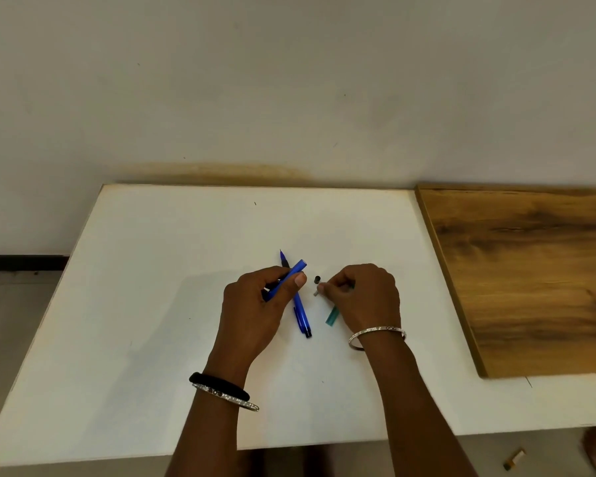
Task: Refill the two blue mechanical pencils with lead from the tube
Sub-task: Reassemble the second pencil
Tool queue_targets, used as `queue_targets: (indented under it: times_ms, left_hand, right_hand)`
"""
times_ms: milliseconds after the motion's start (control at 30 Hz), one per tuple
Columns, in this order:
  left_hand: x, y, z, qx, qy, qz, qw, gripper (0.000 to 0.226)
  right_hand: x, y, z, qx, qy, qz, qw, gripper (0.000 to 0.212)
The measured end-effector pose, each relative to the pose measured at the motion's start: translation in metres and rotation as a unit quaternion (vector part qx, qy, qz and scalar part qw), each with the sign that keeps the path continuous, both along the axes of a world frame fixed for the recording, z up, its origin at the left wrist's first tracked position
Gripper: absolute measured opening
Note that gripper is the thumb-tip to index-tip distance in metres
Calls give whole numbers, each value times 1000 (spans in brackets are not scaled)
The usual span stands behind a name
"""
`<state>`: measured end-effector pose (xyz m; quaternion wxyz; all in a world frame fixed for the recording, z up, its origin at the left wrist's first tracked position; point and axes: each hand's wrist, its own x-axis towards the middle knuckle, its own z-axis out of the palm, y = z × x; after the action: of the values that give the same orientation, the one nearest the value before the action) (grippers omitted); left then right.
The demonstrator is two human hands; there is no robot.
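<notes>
My left hand [255, 304] grips one blue mechanical pencil [291, 274], its open end pointing up and right. The second blue pencil [300, 313] lies on the white table [152, 304], tip toward the wall, partly hidden under my left hand. My right hand [362, 297] pinches a small grey piece [316, 292] at its fingertips and holds the teal lead tube [331, 316], whose lower end sticks out below the palm. A small black cap [317, 279] lies on the table between my hands.
A brown wooden board [530, 280] lies on the table's right side. The wall runs along the far edge. On the floor at the lower right is a small yellowish object [514, 460].
</notes>
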<state>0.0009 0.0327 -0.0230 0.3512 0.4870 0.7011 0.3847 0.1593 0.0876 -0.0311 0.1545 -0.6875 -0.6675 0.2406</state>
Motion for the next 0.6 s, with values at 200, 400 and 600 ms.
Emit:
queue_targets:
  times_ms: [200, 400, 600]
  left_hand:
    - [-1, 0, -1, 1, 10, 3, 1000, 38]
    - [-4, -1, 0, -2, 15, 0, 1000, 37]
    - [-5, -1, 0, -8, 14, 1, 1000, 37]
  right_hand:
    - [-14, -5, 0, 1, -43, -10, 999, 30]
    - [-16, -5, -1, -13, -12, -8, 1000, 23]
    - [-7, -3, 10, 21, 153, -30, 988, 16]
